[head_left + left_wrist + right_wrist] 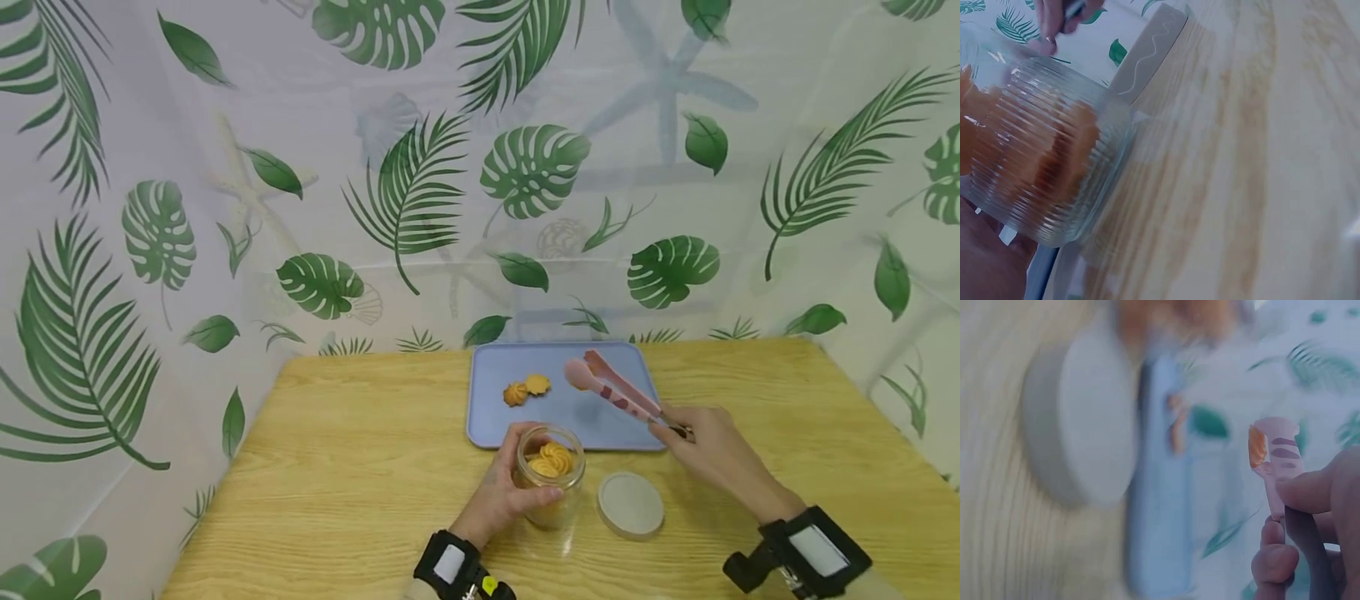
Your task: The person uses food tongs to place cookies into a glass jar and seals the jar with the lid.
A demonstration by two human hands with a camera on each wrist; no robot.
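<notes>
Left hand (498, 492) with its grip round a glass jar (562, 483) of cookies (555, 457), right hand (708, 450) gripping pink tongs (618, 400) that pinch one cookie (1257, 447), blue tray (592, 425) at the surface's (360, 450) far edge, jar just nearer, lid (630, 504) beside it

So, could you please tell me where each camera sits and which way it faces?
Head: worn on the head, looking forward and down at the jar, lid and tray; left hand and right hand show.
Left wrist: worn there, facing the jar; part of each hand shows.
Right wrist: worn there, facing past the lid toward the pink tongs in the right hand.
Shared: the head and right wrist views both show the tongs.
</notes>
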